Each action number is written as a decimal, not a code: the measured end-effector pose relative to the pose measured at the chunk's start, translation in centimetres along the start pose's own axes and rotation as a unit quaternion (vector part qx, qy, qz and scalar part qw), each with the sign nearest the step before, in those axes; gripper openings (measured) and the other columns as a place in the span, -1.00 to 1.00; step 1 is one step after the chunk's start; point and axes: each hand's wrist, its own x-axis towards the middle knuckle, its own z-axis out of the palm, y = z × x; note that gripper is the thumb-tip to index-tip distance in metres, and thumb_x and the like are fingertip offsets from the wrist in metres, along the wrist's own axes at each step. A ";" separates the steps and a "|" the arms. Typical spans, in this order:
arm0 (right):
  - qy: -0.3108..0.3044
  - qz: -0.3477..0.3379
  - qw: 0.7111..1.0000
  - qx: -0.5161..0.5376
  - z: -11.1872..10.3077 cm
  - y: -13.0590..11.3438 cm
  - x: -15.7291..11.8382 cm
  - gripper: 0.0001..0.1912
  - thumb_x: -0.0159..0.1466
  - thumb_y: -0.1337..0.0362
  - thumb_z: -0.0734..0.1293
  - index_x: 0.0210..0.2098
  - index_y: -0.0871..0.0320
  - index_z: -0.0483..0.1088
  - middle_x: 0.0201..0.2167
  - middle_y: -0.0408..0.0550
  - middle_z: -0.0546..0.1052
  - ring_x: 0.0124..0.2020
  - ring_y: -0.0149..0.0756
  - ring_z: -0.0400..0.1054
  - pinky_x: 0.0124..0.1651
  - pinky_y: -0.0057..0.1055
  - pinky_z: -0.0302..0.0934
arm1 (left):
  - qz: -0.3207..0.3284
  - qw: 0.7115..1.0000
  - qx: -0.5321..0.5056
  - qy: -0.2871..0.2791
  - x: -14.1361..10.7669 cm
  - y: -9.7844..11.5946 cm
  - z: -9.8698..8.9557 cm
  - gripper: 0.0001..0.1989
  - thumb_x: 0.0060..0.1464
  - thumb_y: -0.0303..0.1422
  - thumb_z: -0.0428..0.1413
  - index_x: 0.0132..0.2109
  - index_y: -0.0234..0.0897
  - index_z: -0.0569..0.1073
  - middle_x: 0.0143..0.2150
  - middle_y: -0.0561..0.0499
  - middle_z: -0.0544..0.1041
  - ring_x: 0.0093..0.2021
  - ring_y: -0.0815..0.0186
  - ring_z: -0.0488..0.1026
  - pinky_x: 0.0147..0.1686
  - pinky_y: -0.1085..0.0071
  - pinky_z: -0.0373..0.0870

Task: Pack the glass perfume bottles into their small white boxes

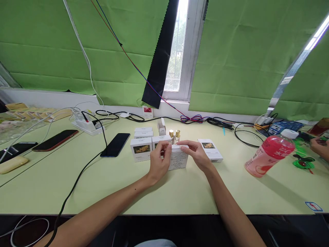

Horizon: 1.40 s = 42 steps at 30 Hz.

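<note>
A small white box [178,160] with printed text stands upright on the table in front of me. My left hand [160,159] grips its top left edge between thumb and fingers. On the top right, my right hand [196,153] pinches the same box. Just behind it stand small glass bottles [178,134] with gold caps, partly hidden by the box and my fingers. To the left are white boxes [141,149] with a flower picture, and an upright box [161,126] is behind them. Another white box [210,150] lies flat to the right of my right hand.
A pink drink bottle [269,154] stands on the right, near another person's hand [320,147] at the edge. Phones [115,144] and a power strip [87,126] lie on the left. Cables [221,122] run along the back, and a black cable crosses the table's left side.
</note>
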 end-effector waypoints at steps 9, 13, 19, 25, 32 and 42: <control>-0.004 -0.001 1.000 0.008 0.1 -0.3 0.0 -0.74 0.20 0.05 0.47 -0.18 0.02 0.63 -0.16 -0.06 0.63 -0.06 -0.15 0.45 -0.01 -0.26 0.29 | 0.007 1.000 0.001 -0.007 0.1 -0.2 -0.1 -0.74 0.32 -0.16 0.02 -0.24 -0.23 0.40 -0.41 0.09 0.42 -0.42 0.40 0.32 -0.44 0.50 0.29; -0.006 0.003 1.000 0.012 0.1 -0.2 0.0 -0.72 0.20 0.05 0.46 -0.16 0.03 0.62 -0.16 -0.06 0.63 -0.07 -0.15 0.45 -0.02 -0.25 0.29 | 0.014 1.000 0.003 -0.012 0.1 -0.3 -0.1 -0.75 0.32 -0.16 0.03 -0.24 -0.23 0.40 -0.42 0.09 0.42 -0.42 0.40 0.32 -0.44 0.50 0.29; -0.003 0.008 1.000 0.015 0.1 -0.1 0.0 -0.72 0.20 0.06 0.46 -0.16 0.04 0.62 -0.15 -0.05 0.64 -0.09 -0.16 0.45 -0.04 -0.27 0.29 | 0.025 1.000 0.009 -0.015 0.2 -0.4 -0.2 -0.78 0.30 -0.18 0.04 -0.24 -0.23 0.39 -0.44 0.11 0.37 -0.44 0.41 0.29 -0.45 0.52 0.29; -0.001 0.010 1.000 0.005 0.1 -0.2 -0.1 -0.70 0.19 0.04 0.46 -0.16 0.04 0.61 -0.13 -0.05 0.64 -0.07 -0.14 0.45 -0.03 -0.24 0.29 | 0.039 0.999 0.013 -0.010 0.2 -0.4 -0.2 -0.81 0.29 -0.21 0.05 -0.24 -0.22 0.39 -0.47 0.13 0.28 -0.47 0.43 0.24 -0.49 0.53 0.26; -0.004 0.006 1.000 0.008 0.0 0.0 0.0 -0.72 0.20 0.05 0.46 -0.16 0.03 0.61 -0.15 -0.06 0.64 -0.09 -0.16 0.45 -0.05 -0.26 0.29 | 0.047 0.999 0.012 -0.010 0.2 -0.1 -0.2 -0.82 0.28 -0.23 0.06 -0.25 -0.22 0.38 -0.48 0.15 0.23 -0.49 0.44 0.19 -0.51 0.54 0.23; 0.002 0.010 1.000 0.002 0.1 -0.2 -0.1 -0.70 0.19 0.04 0.46 -0.16 0.05 0.61 -0.17 -0.05 0.64 -0.11 -0.15 0.45 -0.06 -0.25 0.29 | 0.042 0.999 0.009 -0.010 0.3 0.1 -0.2 -0.86 0.25 -0.25 0.07 -0.23 -0.22 0.38 -0.49 0.16 0.21 -0.50 0.44 0.18 -0.50 0.53 0.23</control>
